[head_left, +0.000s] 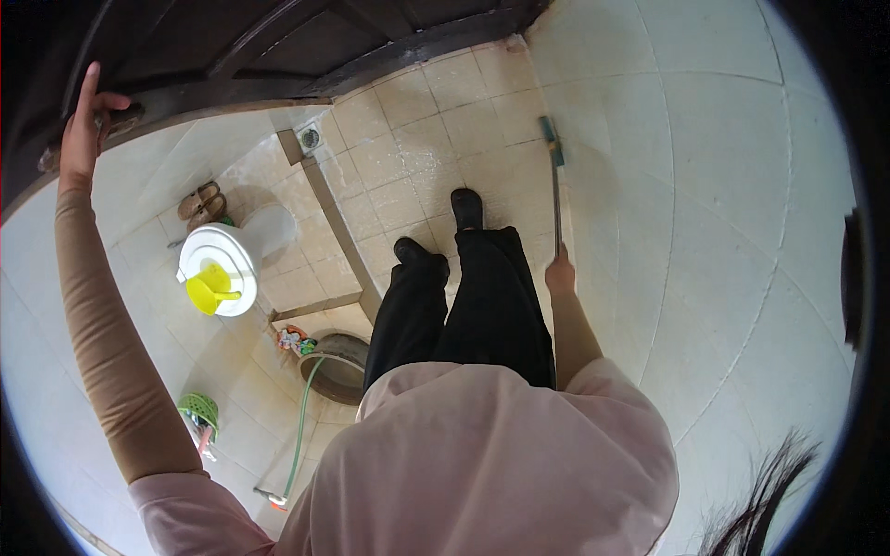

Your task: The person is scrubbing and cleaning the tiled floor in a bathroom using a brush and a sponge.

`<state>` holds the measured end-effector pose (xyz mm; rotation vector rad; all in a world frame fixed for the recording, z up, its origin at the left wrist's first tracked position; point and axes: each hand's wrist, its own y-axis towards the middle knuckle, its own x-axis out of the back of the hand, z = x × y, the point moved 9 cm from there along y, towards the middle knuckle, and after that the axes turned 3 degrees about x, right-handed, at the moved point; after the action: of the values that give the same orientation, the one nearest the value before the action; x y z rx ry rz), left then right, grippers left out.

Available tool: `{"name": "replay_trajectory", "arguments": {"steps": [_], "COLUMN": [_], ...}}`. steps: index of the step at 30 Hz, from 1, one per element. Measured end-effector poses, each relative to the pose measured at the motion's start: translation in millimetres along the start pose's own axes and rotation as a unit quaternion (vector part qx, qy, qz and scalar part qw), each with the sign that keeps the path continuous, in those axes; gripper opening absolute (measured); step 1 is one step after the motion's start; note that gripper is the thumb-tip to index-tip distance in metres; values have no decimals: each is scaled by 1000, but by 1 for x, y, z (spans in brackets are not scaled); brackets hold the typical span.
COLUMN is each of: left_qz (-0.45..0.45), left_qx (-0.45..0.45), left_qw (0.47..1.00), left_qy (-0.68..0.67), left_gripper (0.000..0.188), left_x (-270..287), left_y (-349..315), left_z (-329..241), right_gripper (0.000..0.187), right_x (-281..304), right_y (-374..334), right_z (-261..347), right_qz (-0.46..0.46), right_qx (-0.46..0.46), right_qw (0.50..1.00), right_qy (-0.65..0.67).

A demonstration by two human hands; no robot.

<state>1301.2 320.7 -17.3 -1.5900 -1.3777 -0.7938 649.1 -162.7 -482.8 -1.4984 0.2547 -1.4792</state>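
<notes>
My right hand [560, 275] is closed around the thin handle of a long-handled floor brush [556, 199]. Its narrow green head [551, 139] rests on the tiled floor close to the right wall. Raised at the far left, my left hand [83, 139] lies against the dark panelled door [306, 46], over the door handle [125, 122]. Its fingers are stretched out, one pointing up along the door. Both my feet, in black shoes [468, 208], stand on wet-looking beige tiles [408, 157].
A low ledge [338, 218] divides the floor. Left of it stand a white toilet [227, 248] with a yellow dipper [212, 289] on its lid, and brown sandals [201, 205]. A round tub [345, 357] with a green hose [303, 417] and a green wall basket [198, 413] are nearer me.
</notes>
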Motion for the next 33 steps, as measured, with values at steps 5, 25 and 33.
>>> {"name": "replay_trajectory", "arguments": {"steps": [5, 25, 33], "left_qz": [56, 34, -47], "left_qx": [39, 52, 98], "left_qw": [997, 996, 994], "left_qy": [20, -69, 21], "left_gripper": [45, 90, 84], "left_x": [-5, -15, -1], "left_y": [6, -14, -29], "left_z": [12, -18, -26], "right_gripper": [63, 39, 56], "right_x": [-55, -91, -190], "right_y": [16, 62, -39], "right_z": [100, 235, 271], "right_qz": [80, 91, 161], "right_qx": [-124, -156, -156], "right_qw": [977, 914, 920], "right_qy": [156, 363, 323]}}
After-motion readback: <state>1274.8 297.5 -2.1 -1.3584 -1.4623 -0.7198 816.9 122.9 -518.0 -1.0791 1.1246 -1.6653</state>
